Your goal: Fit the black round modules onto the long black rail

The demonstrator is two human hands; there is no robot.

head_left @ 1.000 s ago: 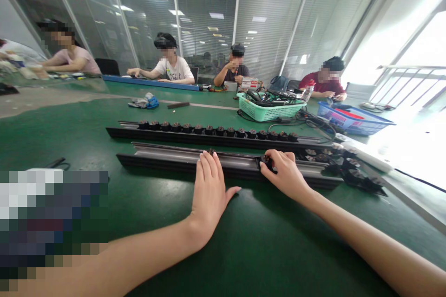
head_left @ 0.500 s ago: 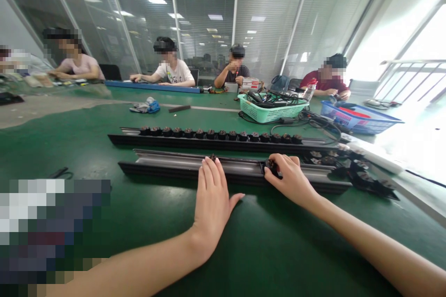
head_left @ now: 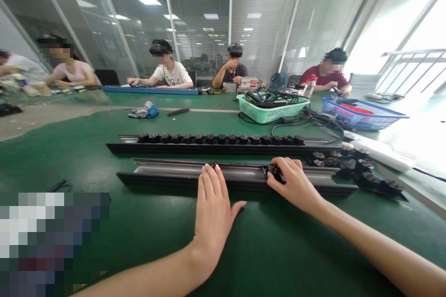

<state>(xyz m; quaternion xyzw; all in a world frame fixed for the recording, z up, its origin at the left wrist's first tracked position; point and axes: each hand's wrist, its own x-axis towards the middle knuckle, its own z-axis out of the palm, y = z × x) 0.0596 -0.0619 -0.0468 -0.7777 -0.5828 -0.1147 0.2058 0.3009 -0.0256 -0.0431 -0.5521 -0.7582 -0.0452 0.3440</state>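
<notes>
A long black metal channel [head_left: 170, 170] with a silvery inside lies across the green table in front of me. My left hand [head_left: 213, 204] is stretched out flat, thumb spread, its fingertips against the channel and a small black socket module [head_left: 213, 164] in it. The fingers partly cover that module. Further right, my right hand [head_left: 294, 181] pinches another black socket module [head_left: 273, 170] between thumb and fingers, at the channel. Whether this one sits fully down in the channel I cannot tell. Behind lies a second black channel [head_left: 156, 148] with a row of several similar modules [head_left: 222, 138].
More black modules [head_left: 369, 178] lie at the right, beside a white strip [head_left: 379, 151]. Beyond stand a green basket [head_left: 268, 113] of cables and a blue basket [head_left: 365, 118]. Gloves [head_left: 143, 110] lie at the back left. Several people sit across the table.
The view has shifted slightly, so the channels appear lower. Both hands stay at about the same places on the near channel, the right one still gripping its module.
</notes>
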